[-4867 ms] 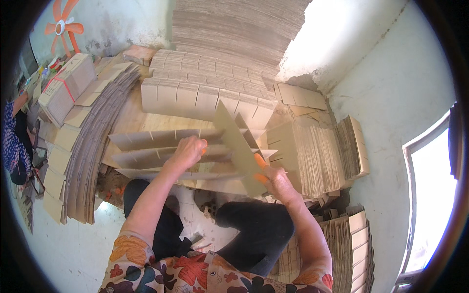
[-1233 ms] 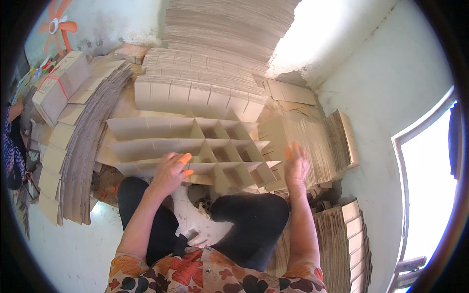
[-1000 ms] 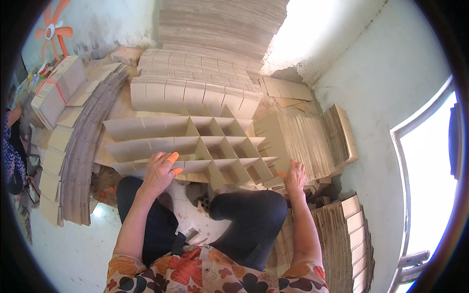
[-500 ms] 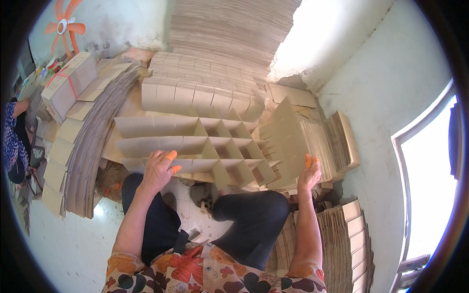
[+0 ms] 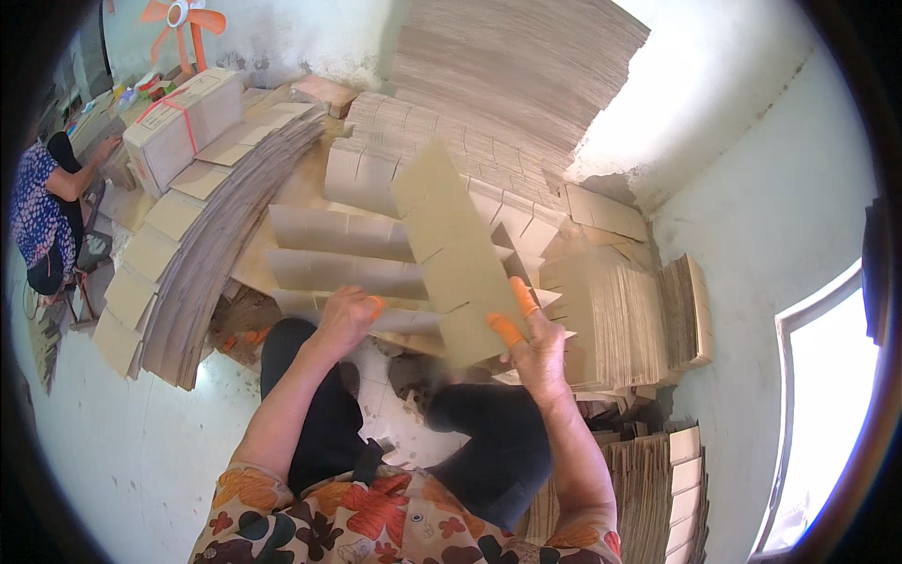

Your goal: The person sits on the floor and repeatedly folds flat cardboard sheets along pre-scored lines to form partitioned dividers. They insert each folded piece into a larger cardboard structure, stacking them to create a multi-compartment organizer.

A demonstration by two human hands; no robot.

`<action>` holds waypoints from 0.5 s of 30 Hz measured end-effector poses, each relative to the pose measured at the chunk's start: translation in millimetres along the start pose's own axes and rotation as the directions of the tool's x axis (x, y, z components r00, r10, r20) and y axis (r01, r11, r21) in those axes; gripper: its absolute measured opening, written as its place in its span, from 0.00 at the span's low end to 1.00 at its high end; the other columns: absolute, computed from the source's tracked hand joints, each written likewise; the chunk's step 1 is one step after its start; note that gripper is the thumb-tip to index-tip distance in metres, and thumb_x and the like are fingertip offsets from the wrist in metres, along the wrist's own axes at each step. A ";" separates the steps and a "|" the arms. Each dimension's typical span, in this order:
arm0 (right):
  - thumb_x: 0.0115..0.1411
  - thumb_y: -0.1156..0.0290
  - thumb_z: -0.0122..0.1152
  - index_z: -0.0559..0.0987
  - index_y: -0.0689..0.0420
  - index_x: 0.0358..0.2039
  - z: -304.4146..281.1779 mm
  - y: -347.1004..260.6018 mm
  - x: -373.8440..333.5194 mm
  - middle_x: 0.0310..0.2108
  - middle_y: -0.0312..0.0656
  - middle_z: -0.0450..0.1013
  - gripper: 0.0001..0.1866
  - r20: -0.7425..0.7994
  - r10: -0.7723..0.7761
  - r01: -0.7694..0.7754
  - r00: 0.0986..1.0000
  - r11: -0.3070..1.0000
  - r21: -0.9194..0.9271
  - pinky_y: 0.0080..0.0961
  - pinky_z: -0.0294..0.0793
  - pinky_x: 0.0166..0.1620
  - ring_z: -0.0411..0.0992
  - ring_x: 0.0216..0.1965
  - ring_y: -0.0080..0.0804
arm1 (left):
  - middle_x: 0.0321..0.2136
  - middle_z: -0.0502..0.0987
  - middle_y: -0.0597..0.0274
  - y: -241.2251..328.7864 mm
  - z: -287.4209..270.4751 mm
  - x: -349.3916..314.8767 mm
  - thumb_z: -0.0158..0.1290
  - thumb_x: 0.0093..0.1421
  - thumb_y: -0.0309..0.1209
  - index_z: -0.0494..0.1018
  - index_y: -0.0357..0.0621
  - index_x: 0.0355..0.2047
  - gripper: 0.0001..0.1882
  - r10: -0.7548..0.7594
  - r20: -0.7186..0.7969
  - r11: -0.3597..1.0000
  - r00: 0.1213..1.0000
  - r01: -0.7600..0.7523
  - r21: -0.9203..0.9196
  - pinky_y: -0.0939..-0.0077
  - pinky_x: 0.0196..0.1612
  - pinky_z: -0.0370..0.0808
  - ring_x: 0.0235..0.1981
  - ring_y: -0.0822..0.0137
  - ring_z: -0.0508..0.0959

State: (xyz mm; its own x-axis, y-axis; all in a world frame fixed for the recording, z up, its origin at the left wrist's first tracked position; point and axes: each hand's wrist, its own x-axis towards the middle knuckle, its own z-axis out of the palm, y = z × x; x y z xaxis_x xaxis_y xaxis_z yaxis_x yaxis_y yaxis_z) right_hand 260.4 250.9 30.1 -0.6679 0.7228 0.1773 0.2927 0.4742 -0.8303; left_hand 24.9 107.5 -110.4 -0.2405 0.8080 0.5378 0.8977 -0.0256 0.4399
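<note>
My right hand (image 5: 537, 352) grips the lower right edge of a slotted cardboard divider (image 5: 449, 254), tilted upright over the partition grid. Orange finger covers show on its thumb and a finger. Behind that piece, long cardboard strips (image 5: 343, 273) stand on edge in rows, and the divider hides most of the crosspieces. My left hand (image 5: 346, 318) is at the nearest long strip, its fingers curled together with an orange cover on one. Whether it pinches that strip is hidden.
A curved stack of cardboard (image 5: 235, 211) runs along the left, beside a strapped carton (image 5: 183, 127). Slotted sheets (image 5: 606, 310) stand at the right, with more bundles (image 5: 648, 479) below. A tall cardboard pile (image 5: 507, 66) rises behind. Another person (image 5: 56, 207) sits far left near an orange fan (image 5: 183, 19).
My right hand has brought a divider leftward from the right-hand stack to over the grid. My left hand's fingers have curled in. The whole view has shifted.
</note>
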 end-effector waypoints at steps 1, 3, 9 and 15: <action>0.57 0.73 0.64 0.66 0.62 0.60 5.7 3.7 1.9 0.20 0.43 0.73 0.30 0.010 -0.029 0.029 1.000 0.999 -0.031 0.21 0.69 0.23 0.65 0.15 0.20 | 0.20 0.73 0.55 2.6 -0.9 1.9 0.59 0.45 0.21 0.75 0.42 0.29 0.10 0.002 -0.004 1.000 1.000 -0.003 -0.013 0.61 0.32 0.67 0.26 0.53 0.72; 0.56 0.73 0.64 0.66 0.62 0.59 17.0 16.1 6.6 0.19 0.47 0.72 0.30 0.030 -0.085 0.087 0.996 0.992 -0.091 0.22 0.69 0.23 0.65 0.14 0.22 | 0.20 0.73 0.55 3.3 1.0 3.5 0.59 0.44 0.21 0.75 0.42 0.29 0.10 0.008 -0.009 1.000 1.000 -0.008 -0.026 0.61 0.31 0.67 0.26 0.54 0.72; 0.56 0.76 0.63 0.67 0.63 0.58 32.5 15.4 18.0 0.19 0.53 0.70 0.29 0.046 -0.133 0.139 0.990 0.974 -0.178 0.21 0.69 0.24 0.64 0.15 0.25 | 0.19 0.72 0.55 0.8 4.5 4.4 0.57 0.43 0.19 0.75 0.42 0.28 0.10 -0.003 -0.018 1.000 1.000 0.003 -0.008 0.63 0.29 0.65 0.25 0.55 0.71; 0.57 0.77 0.62 0.66 0.63 0.58 34.4 7.2 22.9 0.19 0.55 0.68 0.28 0.073 -0.105 0.114 0.992 0.982 -0.149 0.20 0.68 0.24 0.63 0.16 0.26 | 0.18 0.71 0.55 -5.9 8.3 7.8 0.57 0.42 0.19 0.74 0.42 0.26 0.09 0.011 -0.028 1.000 1.000 -0.012 -0.024 0.63 0.29 0.65 0.25 0.54 0.71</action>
State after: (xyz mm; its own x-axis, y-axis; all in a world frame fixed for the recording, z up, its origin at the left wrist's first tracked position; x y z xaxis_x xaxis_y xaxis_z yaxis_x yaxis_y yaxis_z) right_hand 223.7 253.6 10.0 -0.7428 0.6308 0.2243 0.3133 0.6235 -0.7163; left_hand 20.8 118.9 -114.8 -0.2408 0.7908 0.5627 0.8915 -0.0490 0.4503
